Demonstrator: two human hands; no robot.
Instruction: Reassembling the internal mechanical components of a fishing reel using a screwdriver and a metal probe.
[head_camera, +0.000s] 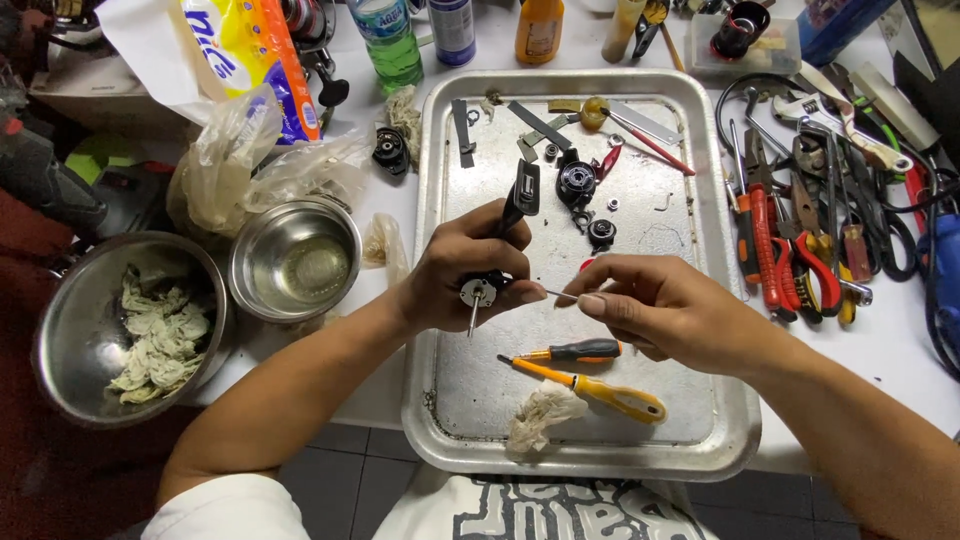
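My left hand (470, 265) grips a black fishing-reel body (518, 195) with a round metal part and a short shaft (474, 300) sticking down from it. It hovers over a metal tray (440, 400). My right hand (655, 305) pinches a thin metal rod (563, 295) whose tip points at the reel part, almost touching my left fingers. On the tray below lie a black-and-orange screwdriver (580, 351), a yellow-handled screwdriver (600, 392) and a crumpled rag (540, 412). Small black reel parts (577, 185) rest farther back on the tray.
Two steel bowls stand at the left, one (75, 340) holding rags and one (296, 260) with liquid. Pliers, wrenches and cutters (800, 250) crowd the table's right side. Bottles (390, 40) and plastic bags (230, 160) sit at the back.
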